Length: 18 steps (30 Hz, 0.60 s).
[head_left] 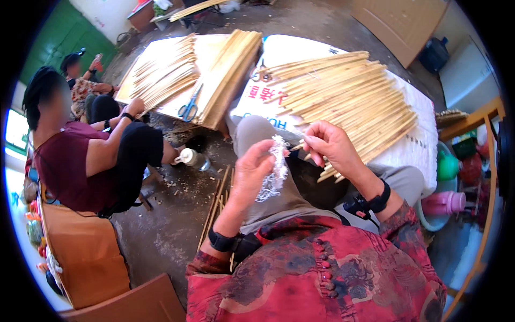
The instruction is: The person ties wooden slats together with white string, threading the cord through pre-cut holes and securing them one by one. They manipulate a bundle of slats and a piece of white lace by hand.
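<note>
The left hand (252, 167) is bent around a tangle of white string (276, 173), which hangs from its fingers above the grey trousers (276, 206); the right hand (333, 145) is just beside it, with thumb and forefinger pressed together at their tips; whether a thread is between these tips, I cannot tell. Both wrists carry black bands (386, 201).

In front of the right hand, many pale wooden strips (348, 102) lie side by side in a fan; they rest upon a white block (421, 155) with coloured print, and some ends reach over its near edge; at the far left corner of these strips lies a small pair of scissors (262, 74).

To the left, scissors with blue handles (188, 111) lie near a stack of long pale boards (228, 78); more thin strips (166, 75) lie beyond; a co-worker in a dark red shirt (70, 161) sits there, one hand at the strip ends; a jar with a cream lid (193, 159) stands on the floor (155, 241).
</note>
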Tool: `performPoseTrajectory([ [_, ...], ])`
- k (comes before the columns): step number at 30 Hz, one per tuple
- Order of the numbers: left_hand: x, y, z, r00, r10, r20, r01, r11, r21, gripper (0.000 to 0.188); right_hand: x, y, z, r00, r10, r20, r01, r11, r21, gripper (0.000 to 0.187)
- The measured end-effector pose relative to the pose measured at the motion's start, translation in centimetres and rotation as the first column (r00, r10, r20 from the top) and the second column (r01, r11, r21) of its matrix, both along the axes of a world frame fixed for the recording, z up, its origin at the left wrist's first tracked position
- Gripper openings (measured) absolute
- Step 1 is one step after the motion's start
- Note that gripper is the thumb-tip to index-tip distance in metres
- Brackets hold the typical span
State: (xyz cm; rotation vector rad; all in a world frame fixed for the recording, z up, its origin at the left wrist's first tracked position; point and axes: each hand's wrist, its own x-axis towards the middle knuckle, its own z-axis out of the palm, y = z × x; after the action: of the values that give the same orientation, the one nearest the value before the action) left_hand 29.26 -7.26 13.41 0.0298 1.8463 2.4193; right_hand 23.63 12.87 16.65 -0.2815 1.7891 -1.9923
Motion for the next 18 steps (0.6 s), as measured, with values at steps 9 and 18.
performPoseTrajectory([
  [9,0.2,-0.1,-0.2,0.998,0.021,0.065,-0.026,0.996,0.09,0.03,1.1,-1.0,-1.7,0.676,0.232,-0.7,0.082,0.92,0.384,0.015],
  [18,0.2,-0.5,-0.9,0.995,0.048,0.092,-0.05,0.998,0.023,0.03,1.1,-2.9,-1.5,0.46,0.353,-0.814,0.306,0.798,0.519,0.011],
])
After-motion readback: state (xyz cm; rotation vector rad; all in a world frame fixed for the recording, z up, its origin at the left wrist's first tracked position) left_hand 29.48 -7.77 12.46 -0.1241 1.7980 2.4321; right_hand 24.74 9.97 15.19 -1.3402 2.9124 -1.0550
